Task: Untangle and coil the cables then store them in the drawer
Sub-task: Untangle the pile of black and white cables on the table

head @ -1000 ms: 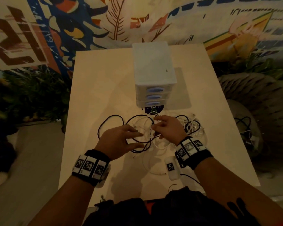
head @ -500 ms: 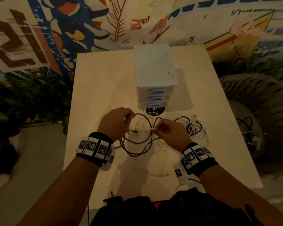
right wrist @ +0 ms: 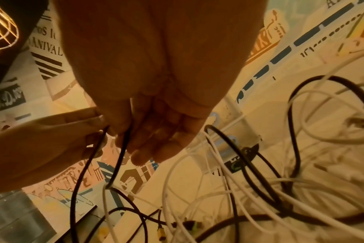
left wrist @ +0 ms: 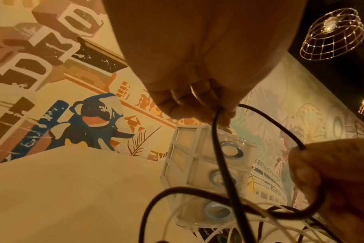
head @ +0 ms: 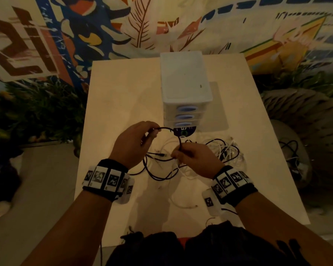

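A: Obs. — left hand (head: 132,144) pinches the black cable (head: 169,129) at thumb and fingertips, up off the table (head: 123,96); right hand (head: 195,160) pinches the same cable lower and nearer the body; fingers of both are curled round it, neither is free.

B: Run between the two grips?

A: A short arc; it leaves the left pinch, bows away toward the drawer unit (head: 185,87), then drops into the right pinch; so its long axis here lies left-to-right, high on the left.

B: And the rest of it?

A: Hangs below both grips; slack loops fall to the table under and between the wrists; the right wrist view shows it crossing the white cables (head: 227,150); one plug end (head: 160,155) lies between the hands, apart from both.

B: White pile relative to the grips?

A: To the right of the right hand, just in front of the drawers; on the table; the right hand is the nearer one.

B: Judgement?

A: Still untangling, no coil formed; drawers all shut; the next pull likely goes up and left, away from the pile; risk is that the crossed white strands ride along; cannot tell how tight the crossing is.
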`<state>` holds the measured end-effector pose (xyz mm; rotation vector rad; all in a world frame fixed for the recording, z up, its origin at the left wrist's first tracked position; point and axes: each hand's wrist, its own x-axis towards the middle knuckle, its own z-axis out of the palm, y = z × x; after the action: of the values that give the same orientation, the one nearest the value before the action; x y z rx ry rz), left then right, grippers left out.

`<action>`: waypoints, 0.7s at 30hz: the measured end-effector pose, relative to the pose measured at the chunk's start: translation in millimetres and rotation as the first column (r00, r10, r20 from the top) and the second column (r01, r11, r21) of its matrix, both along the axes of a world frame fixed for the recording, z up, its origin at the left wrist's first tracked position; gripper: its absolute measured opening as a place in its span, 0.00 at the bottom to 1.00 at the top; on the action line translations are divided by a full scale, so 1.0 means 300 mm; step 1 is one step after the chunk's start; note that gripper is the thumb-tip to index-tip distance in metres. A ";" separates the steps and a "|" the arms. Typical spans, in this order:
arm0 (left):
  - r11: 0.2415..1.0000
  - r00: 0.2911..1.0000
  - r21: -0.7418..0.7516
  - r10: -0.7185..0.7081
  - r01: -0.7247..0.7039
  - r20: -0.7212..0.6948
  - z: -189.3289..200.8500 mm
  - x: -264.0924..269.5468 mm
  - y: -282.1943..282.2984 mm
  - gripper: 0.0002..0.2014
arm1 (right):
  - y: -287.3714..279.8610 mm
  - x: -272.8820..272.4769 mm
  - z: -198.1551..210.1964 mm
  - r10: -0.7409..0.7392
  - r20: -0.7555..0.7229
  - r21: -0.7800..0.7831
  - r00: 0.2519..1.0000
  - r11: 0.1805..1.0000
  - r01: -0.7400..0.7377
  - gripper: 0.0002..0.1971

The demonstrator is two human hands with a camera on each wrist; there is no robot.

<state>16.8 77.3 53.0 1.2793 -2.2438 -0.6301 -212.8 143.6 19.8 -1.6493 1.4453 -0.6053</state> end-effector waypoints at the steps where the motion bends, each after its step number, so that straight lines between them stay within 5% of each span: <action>1: 0.998 0.999 -0.046 0.048 -0.047 0.022 -0.001 0.001 0.001 0.06 | -0.003 0.004 0.003 -0.022 0.046 -0.008 0.999 1.000 0.022 0.09; 5: 0.959 0.977 -0.189 0.212 -0.212 -0.018 0.032 -0.014 0.040 0.12 | 0.002 0.015 0.022 -0.139 0.290 0.028 0.947 0.990 0.137 0.09; 9: 0.992 0.965 -0.063 -0.088 0.107 0.247 0.024 -0.086 0.102 0.10 | -0.023 0.031 0.069 -0.198 0.316 -0.011 0.928 0.977 0.212 0.11; 13: 0.982 0.931 0.144 -0.163 0.121 0.327 -0.007 -0.081 0.100 0.12 | -0.042 0.035 0.101 -0.222 0.349 -0.023 0.910 0.969 0.245 0.12; 18: 0.970 0.920 0.174 -0.222 0.172 0.323 -0.006 -0.047 0.090 0.11 | -0.043 0.040 0.107 -0.301 0.558 0.131 0.774 0.952 0.276 0.15; 21: 0.985 0.909 0.100 -0.170 0.142 0.381 -0.008 -0.049 0.089 0.12 | -0.019 0.052 0.066 -0.112 0.341 0.040 0.933 0.994 0.105 0.08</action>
<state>2.1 103.9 50.7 1.3656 -2.6921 -0.5520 -197.2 138.0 39.6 -1.3712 1.2839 -0.8901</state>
